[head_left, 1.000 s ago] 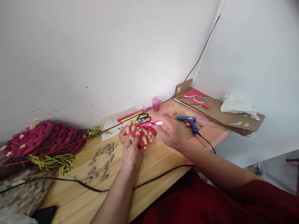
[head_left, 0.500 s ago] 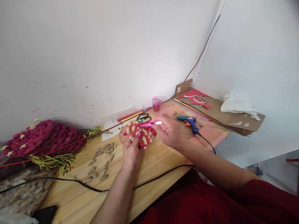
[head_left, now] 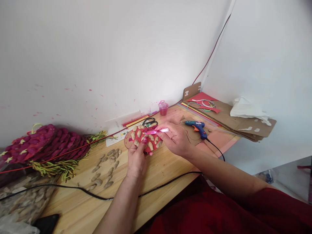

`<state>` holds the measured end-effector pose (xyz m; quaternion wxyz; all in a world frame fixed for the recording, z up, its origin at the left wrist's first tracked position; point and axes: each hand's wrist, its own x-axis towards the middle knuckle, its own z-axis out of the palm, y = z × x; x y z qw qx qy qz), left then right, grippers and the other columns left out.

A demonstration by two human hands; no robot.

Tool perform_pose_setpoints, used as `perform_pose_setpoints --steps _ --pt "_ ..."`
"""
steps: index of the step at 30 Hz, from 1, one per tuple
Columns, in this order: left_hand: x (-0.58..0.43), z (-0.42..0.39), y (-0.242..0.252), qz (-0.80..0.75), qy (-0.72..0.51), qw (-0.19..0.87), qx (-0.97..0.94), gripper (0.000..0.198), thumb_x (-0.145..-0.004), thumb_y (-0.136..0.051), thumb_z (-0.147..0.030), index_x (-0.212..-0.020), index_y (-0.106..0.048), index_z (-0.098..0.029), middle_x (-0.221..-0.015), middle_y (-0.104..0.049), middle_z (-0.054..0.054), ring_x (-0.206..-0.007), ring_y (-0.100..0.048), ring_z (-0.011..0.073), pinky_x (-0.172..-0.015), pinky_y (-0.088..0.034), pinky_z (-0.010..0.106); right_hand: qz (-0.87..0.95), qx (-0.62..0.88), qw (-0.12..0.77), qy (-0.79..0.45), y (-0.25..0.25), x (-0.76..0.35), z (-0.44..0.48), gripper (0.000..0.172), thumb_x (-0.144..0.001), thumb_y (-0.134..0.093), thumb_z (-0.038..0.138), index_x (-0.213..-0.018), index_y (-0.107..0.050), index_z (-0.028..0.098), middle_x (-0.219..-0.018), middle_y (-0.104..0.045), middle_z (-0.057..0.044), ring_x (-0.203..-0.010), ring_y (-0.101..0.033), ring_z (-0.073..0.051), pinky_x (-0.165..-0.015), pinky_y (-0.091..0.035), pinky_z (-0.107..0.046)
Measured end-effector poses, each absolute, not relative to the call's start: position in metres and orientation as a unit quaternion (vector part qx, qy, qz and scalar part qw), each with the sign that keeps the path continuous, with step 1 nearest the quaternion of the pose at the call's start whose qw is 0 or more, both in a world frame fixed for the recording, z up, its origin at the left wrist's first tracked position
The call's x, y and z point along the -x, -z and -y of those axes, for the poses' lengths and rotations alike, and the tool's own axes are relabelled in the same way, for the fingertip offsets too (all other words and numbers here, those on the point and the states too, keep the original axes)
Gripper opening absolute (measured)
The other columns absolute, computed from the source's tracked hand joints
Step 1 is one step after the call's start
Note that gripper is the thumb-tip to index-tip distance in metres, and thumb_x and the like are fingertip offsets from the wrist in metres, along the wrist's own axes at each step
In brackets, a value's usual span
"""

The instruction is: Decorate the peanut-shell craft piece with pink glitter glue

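My left hand (head_left: 137, 156) grips the lower left edge of a red disc (head_left: 147, 149) covered with peanuts in the shell, its thumb on top and stained pink. Pinched in my right hand (head_left: 175, 138) is a paintbrush (head_left: 163, 130) with a whitish handle; its pink tip touches the upper middle of the disc. Some of the surface there looks painted magenta, while most peanuts stay tan. A brown round piece with pink stains (head_left: 128, 142) lies just behind the disc. Loose peanuts (head_left: 110, 174) are scattered on the table left of my left hand.
A cup of pink paint (head_left: 163, 109) stands by the wall near scissors (head_left: 149, 122). A blue glue gun (head_left: 197, 126) lies right of my hands. Finished-looking magenta discs (head_left: 58, 144) are stacked at left. A black cable (head_left: 95, 196) crosses the table's front; cardboard (head_left: 243, 122) lies at right.
The brush and my right hand have shifted slightly, with the tip moving a little left and down on the disc. My left hand holds the disc almost in the same place.
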<state>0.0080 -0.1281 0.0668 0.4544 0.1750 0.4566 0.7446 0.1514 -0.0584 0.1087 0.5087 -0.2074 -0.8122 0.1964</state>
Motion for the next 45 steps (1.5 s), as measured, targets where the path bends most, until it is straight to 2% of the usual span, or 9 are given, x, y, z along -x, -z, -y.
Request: perform_pose_setpoints --steps 15,22,27,38,45 --pt "-0.0075 0.1283 -0.0683 -0.450 -0.750 0.457 -0.162 0.052 -0.050 -0.097 -0.039 -0.092 -0.075 -0.020 -0.081 -0.075 0.003 -0.054 -0.061 0.0127 -0.035 -0.045 0.018 0.805 0.223 0.511 -0.204 -0.1066 -0.1515 0.0539 0.011 -0.098 -0.060 0.025 -0.099 -0.070 0.022 -0.094 -0.076 -0.005 -0.090 -0.069 -0.020 -0.084 -0.055 -0.037" --pt "-0.0074 0.1274 -0.0650 -0.456 -0.744 0.458 -0.172 0.048 -0.054 -0.095 -0.040 -0.091 -0.074 -0.019 -0.078 -0.074 0.004 -0.054 -0.060 0.0127 -0.036 -0.045 0.018 0.803 0.213 0.515 -0.213 -0.1068 -0.1512 0.0543 0.012 -0.098 -0.060 0.028 -0.098 -0.070 0.022 -0.091 -0.075 -0.004 -0.087 -0.068 -0.019 -0.083 -0.055 -0.036" --pt "-0.0071 0.1282 -0.0653 -0.454 -0.748 0.449 -0.184 0.047 -0.058 -0.093 -0.039 -0.096 -0.072 -0.020 -0.085 -0.075 0.003 -0.056 -0.062 0.0129 -0.037 -0.044 0.017 0.800 0.230 0.515 -0.203 -0.1053 -0.1518 0.0532 0.011 -0.097 -0.061 0.025 -0.097 -0.071 0.022 -0.092 -0.075 -0.004 -0.090 -0.069 -0.020 -0.085 -0.054 -0.036" --pt "-0.0079 0.1281 -0.0678 -0.453 -0.745 0.460 -0.167 0.049 -0.056 -0.094 -0.037 -0.097 -0.075 -0.020 -0.087 -0.075 0.005 -0.056 -0.061 0.0127 -0.037 -0.043 0.018 0.815 0.226 0.502 -0.181 -0.1070 -0.1523 0.0557 0.011 -0.097 -0.060 0.025 -0.096 -0.070 0.022 -0.090 -0.076 -0.005 -0.089 -0.068 -0.020 -0.084 -0.054 -0.037" --pt "-0.0086 0.1273 -0.0691 -0.437 -0.761 0.452 -0.160 0.053 -0.052 -0.097 -0.034 -0.099 -0.074 -0.022 -0.084 -0.075 0.001 -0.053 -0.059 0.0113 -0.035 -0.042 0.017 0.819 0.216 0.496 -0.190 -0.1051 -0.1504 0.0525 0.012 -0.098 -0.060 0.026 -0.099 -0.071 0.021 -0.093 -0.077 -0.005 -0.091 -0.068 -0.021 -0.086 -0.053 -0.037"
